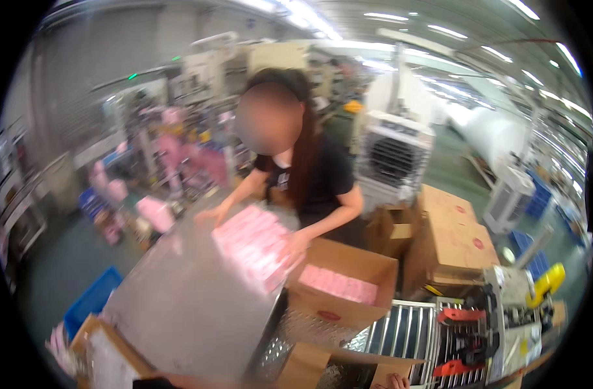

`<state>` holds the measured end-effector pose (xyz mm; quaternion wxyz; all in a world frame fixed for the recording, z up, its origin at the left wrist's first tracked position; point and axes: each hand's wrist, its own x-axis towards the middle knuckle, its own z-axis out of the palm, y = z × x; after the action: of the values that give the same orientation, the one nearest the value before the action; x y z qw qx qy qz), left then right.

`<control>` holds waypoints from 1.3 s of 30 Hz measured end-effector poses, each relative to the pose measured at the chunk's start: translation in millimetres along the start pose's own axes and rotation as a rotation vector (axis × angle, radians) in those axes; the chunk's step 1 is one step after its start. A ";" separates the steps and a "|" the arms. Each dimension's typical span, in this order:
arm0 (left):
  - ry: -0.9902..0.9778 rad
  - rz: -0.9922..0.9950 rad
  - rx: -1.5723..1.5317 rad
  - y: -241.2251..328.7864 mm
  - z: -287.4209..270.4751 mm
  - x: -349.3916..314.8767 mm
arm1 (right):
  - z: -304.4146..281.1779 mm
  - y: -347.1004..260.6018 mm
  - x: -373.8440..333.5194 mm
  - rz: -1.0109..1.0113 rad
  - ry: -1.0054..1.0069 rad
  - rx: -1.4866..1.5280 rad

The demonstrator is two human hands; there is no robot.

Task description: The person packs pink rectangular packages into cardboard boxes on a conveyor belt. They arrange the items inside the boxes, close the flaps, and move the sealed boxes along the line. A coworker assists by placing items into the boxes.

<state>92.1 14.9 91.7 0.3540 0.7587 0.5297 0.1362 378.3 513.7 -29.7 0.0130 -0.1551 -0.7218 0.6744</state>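
Note:
At the lower edge the fingers of my right hand (397, 382) curl over the flap of an open cardboard box (303, 367), whose dark inside shows beside them. My left hand (209, 381) is a blurred strip of skin along the bottom edge, by a dark sleeve; its fingers cannot be made out. Across the metal table (179, 305), a co-worker in a black top has both hands around a block of pink packs (254, 243). A second open carton (338, 316), part-filled with pink packs (338, 285), stands between us on the right.
A roller conveyor (400, 330) runs right to a machine with red arms (462, 316) and a yellow handle (546, 285). Closed cartons (455, 233) are stacked behind it. At left are a blue crate (92, 301) and another carton (111, 353). An air cooler (395, 155) stands behind the co-worker.

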 end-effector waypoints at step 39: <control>1.138 -1.265 -0.484 15.8 -13.3 63.0 | 66.2 -179.8 46.9 0.343 0.674 -0.732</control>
<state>120.8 73.9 101.3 0.1969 0.0451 0.9026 0.3802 281.5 453.3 131.1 0.0788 -0.4740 -0.8300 0.2832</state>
